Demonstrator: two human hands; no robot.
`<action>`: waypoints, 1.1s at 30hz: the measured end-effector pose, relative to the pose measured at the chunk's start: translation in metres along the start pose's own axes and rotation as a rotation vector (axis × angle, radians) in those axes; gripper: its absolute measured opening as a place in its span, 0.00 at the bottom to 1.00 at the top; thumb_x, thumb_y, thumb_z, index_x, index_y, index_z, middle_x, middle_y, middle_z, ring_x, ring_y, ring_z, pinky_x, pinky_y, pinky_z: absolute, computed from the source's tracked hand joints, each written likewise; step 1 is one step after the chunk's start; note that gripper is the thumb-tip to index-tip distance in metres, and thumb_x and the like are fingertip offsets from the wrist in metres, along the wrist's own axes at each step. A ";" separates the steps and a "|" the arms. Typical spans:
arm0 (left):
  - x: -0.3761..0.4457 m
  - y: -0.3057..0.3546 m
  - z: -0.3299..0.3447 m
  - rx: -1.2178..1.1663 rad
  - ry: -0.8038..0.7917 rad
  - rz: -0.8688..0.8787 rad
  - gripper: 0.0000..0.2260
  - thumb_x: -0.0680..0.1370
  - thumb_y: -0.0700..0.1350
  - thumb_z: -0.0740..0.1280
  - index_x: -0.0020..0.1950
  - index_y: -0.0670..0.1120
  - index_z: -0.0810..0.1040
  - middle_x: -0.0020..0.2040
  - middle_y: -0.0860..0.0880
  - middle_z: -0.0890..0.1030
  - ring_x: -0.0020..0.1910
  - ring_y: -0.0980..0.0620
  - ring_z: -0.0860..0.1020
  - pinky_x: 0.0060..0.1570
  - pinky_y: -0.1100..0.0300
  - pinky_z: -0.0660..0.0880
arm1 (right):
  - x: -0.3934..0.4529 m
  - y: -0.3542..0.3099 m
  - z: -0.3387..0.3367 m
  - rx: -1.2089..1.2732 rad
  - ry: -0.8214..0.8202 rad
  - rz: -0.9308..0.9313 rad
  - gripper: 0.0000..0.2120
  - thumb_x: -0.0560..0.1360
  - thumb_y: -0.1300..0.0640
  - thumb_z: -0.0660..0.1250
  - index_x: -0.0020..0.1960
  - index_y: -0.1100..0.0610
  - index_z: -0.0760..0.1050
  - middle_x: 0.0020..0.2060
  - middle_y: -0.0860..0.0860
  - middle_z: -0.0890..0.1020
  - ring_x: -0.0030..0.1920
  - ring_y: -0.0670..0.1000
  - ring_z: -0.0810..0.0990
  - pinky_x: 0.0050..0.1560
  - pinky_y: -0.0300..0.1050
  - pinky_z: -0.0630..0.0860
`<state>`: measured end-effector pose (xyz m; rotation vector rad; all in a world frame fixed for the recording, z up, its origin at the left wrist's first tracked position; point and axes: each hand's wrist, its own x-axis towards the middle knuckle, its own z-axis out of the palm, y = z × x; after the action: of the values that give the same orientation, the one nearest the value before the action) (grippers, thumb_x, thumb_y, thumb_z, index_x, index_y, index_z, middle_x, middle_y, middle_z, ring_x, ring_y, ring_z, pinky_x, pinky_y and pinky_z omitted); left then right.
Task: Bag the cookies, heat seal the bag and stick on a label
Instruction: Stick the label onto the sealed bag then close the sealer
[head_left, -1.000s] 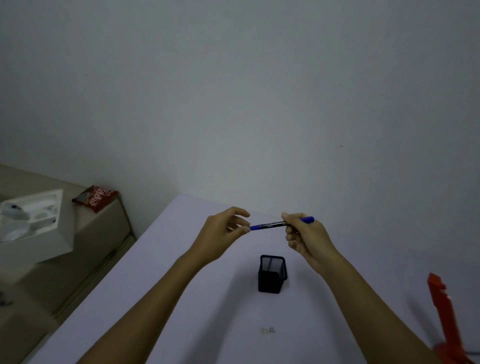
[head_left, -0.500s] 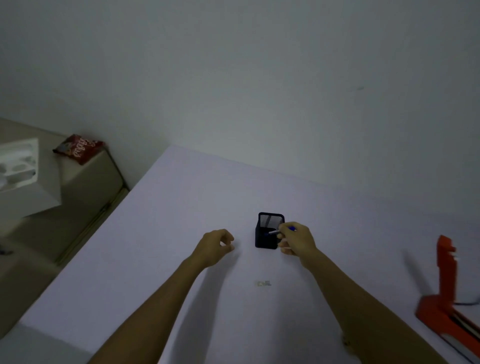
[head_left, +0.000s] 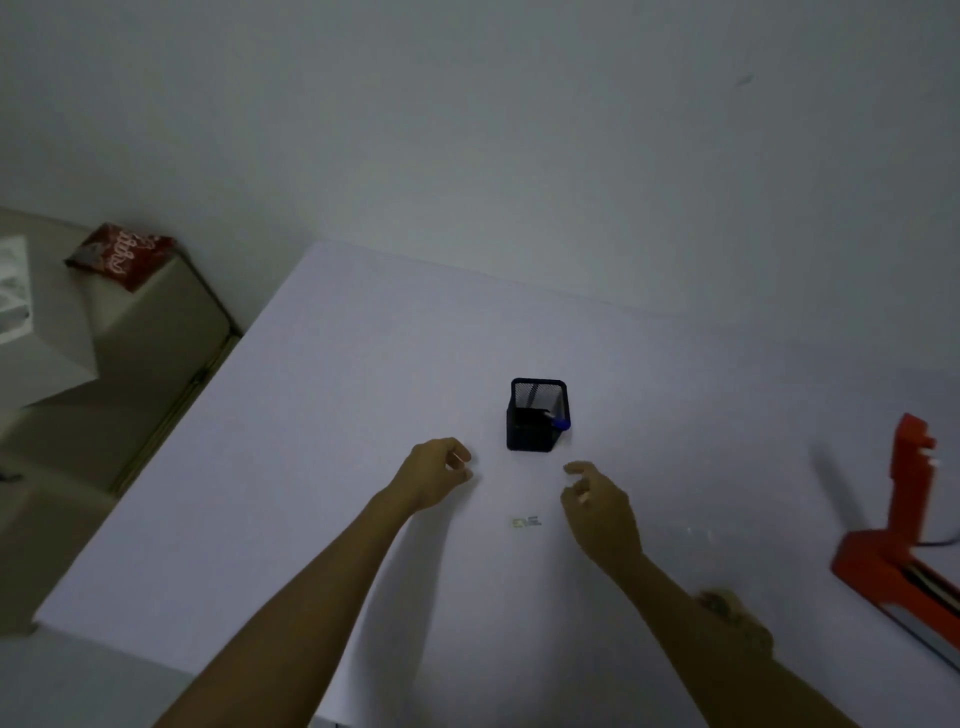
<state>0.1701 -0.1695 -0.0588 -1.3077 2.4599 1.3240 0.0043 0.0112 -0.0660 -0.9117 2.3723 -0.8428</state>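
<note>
Hovering empty and loosely curled over the desk, left hand and right hand flank the pen in its mesh holder; labelling seemingly next, near the sealer.

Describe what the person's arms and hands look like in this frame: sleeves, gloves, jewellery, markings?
Both forearms are bare to the frame's lower edge, with no sleeves showing. The left hand and right hand wear no gloves; no watch, ring or marking is visible, though the picture is dim.
</note>
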 end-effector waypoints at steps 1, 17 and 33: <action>0.001 0.000 0.004 -0.001 -0.018 -0.012 0.12 0.77 0.45 0.69 0.59 0.43 0.78 0.56 0.44 0.80 0.48 0.51 0.75 0.45 0.62 0.71 | -0.008 0.010 0.006 -0.123 -0.122 -0.039 0.18 0.78 0.62 0.60 0.67 0.57 0.71 0.46 0.54 0.78 0.42 0.50 0.78 0.44 0.43 0.77; 0.000 0.013 0.079 -0.021 -0.027 -0.099 0.09 0.77 0.41 0.66 0.54 0.40 0.81 0.55 0.43 0.83 0.53 0.48 0.80 0.51 0.64 0.71 | -0.044 0.033 0.032 -0.485 -0.393 -0.136 0.33 0.77 0.62 0.56 0.78 0.50 0.46 0.58 0.53 0.69 0.46 0.46 0.66 0.44 0.37 0.69; 0.002 0.041 0.104 -0.058 -0.105 -0.179 0.14 0.77 0.46 0.68 0.33 0.47 0.72 0.31 0.53 0.72 0.31 0.58 0.70 0.33 0.65 0.69 | -0.039 0.031 0.022 -0.367 -0.481 -0.138 0.34 0.77 0.62 0.58 0.78 0.49 0.47 0.55 0.55 0.70 0.45 0.48 0.68 0.48 0.41 0.72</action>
<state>0.1070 -0.0865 -0.0983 -1.3947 2.1946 1.3900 0.0305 0.0493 -0.0947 -1.2689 2.0782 -0.1906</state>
